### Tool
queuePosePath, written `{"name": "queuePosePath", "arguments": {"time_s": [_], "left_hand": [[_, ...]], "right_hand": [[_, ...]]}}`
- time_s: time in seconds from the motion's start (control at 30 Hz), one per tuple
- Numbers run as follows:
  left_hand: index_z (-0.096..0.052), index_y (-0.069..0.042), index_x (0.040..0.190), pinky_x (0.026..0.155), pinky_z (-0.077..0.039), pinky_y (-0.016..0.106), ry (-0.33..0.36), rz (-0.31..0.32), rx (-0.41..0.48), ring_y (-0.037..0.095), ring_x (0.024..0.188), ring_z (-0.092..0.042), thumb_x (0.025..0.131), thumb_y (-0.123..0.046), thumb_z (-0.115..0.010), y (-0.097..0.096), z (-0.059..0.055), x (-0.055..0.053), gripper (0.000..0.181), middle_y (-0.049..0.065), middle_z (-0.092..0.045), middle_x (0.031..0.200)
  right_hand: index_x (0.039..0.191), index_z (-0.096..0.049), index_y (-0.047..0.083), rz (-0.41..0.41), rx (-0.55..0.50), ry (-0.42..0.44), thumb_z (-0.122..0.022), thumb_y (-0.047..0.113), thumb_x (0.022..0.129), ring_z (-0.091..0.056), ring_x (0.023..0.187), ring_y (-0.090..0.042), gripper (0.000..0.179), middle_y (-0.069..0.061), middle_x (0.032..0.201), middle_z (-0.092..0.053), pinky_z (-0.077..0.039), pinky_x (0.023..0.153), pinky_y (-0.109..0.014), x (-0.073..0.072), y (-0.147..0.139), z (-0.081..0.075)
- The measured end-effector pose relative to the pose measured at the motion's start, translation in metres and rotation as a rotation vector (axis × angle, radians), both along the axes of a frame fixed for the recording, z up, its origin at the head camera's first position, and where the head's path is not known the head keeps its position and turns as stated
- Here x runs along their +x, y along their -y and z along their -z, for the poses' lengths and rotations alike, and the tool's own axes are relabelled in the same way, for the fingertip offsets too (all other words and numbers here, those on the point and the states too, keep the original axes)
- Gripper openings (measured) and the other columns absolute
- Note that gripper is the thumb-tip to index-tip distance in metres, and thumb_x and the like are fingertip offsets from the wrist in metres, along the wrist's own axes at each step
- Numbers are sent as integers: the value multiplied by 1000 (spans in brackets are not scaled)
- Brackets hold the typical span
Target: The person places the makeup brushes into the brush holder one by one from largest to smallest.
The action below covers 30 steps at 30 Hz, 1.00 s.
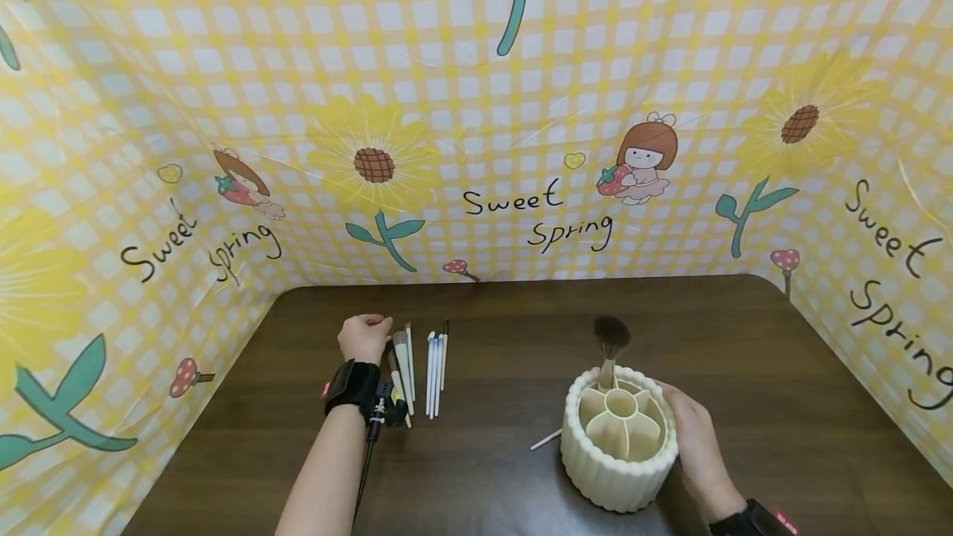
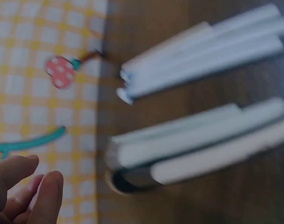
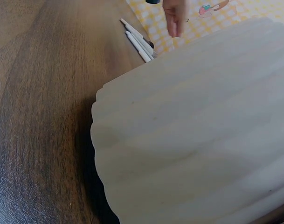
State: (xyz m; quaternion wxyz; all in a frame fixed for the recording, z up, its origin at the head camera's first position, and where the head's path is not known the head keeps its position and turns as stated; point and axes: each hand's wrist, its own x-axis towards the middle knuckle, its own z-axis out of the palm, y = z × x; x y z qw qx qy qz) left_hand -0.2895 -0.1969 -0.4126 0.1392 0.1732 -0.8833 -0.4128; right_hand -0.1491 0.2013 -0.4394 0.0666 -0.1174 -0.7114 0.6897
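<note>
One fluffy brush (image 1: 611, 339) stands in the cup (image 1: 615, 480) against the right hand (image 1: 696, 445); its hidden fingers' hold, I can't tell. Picking thin brushes (image 1: 405, 364) beside the loose, empty left hand (image 1: 365, 339) seems the step; next needs a pinch.

Table (image 1: 491, 453): brushes (image 1: 430, 370) — left | holder (image 1: 614, 482) — right | one brush (image 1: 611, 337) standing in holder's rear | cloth (image 1: 506, 147) behind table

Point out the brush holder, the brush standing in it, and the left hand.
Brush holder (image 1: 615, 480): head view, on its ribbed outer wall.
Standing brush (image 1: 611, 341): head view, on its dark bristles.
Left hand (image 1: 363, 340): head view, on the back of the hand.
</note>
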Motion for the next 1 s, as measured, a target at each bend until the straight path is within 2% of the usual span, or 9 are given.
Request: {"name": "queuePosePath", "arguments": {"time_s": [0.13,0.37,0.6,0.87,1.0], "left_hand": [[-69,9,105,90,-48,49,58,-21,-33,43,103,-60,89,-16,-61,8,14,3,30,28,-67,109],[-70,10,100,85,-49,49,127,-38,-70,44,97,-61,87,-21,-64,14,34,5,34,27,-68,103],[-70,10,101,85,-49,50,174,-8,-62,46,97,-61,85,-19,-63,14,44,4,34,27,-69,102],[-72,7,97,85,-49,50,168,-6,-71,46,95,-61,86,-25,-64,11,51,0,35,28,-68,103],[-72,7,97,84,-49,50,158,-1,-81,46,95,-61,87,-22,-64,10,53,-1,32,28,-68,102]], "right_hand": [[82,-65,43,-2,-4,-6,-37,24,102,-57,86,11,39,29,84,-64,-45,79,-9,1,0,0],[82,-64,43,-8,-3,-25,-36,24,102,-57,86,10,39,28,84,-64,-46,78,-10,0,1,0],[87,-65,38,-4,5,-32,-37,24,102,-57,87,11,35,28,85,-64,-46,79,-9,0,1,1],[83,-65,41,-2,1,-59,-38,23,102,-58,86,10,37,27,85,-64,-46,78,-10,1,1,2],[84,-66,40,-6,1,-59,-38,23,102,-58,86,9,37,26,85,-64,-47,78,-11,2,1,1]]}}
